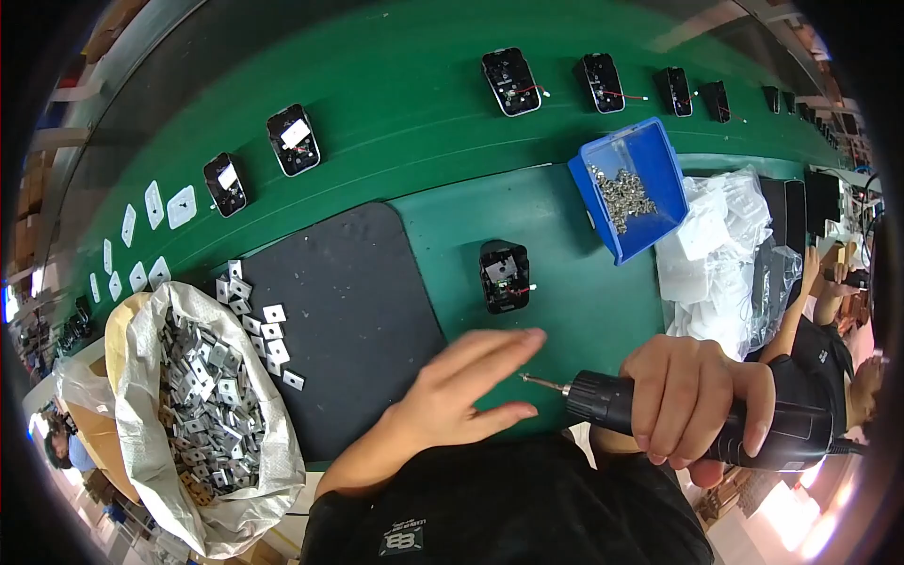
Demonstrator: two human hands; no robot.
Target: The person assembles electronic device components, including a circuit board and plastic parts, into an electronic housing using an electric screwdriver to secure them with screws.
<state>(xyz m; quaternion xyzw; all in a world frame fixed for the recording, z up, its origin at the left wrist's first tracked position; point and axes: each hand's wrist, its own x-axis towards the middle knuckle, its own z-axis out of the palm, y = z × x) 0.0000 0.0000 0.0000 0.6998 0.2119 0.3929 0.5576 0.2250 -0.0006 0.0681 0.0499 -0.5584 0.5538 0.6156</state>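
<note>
My right hand (692, 400) is wrapped round a black electric screwdriver (598, 397), whose bit points left. Something small shows at the bit's tip, too small to make out for sure. My left hand (466, 388) hovers near that tip with its fingers stretched out, holding nothing. Beyond both hands, a black device housing (506, 294) lies on the green mat (574, 306). Inside the housing are a grey metal plate and a small circuit board, and a short red wire with a white plug sticks out to its right.
A blue bin (664, 179) of small screws stands beyond the mat. White plastic bags (711, 273) lie at right. A black mat (344, 311) and a white sack (282, 452) of metal plates sit at left. Similar housings (511, 80) line the green belt (395, 113).
</note>
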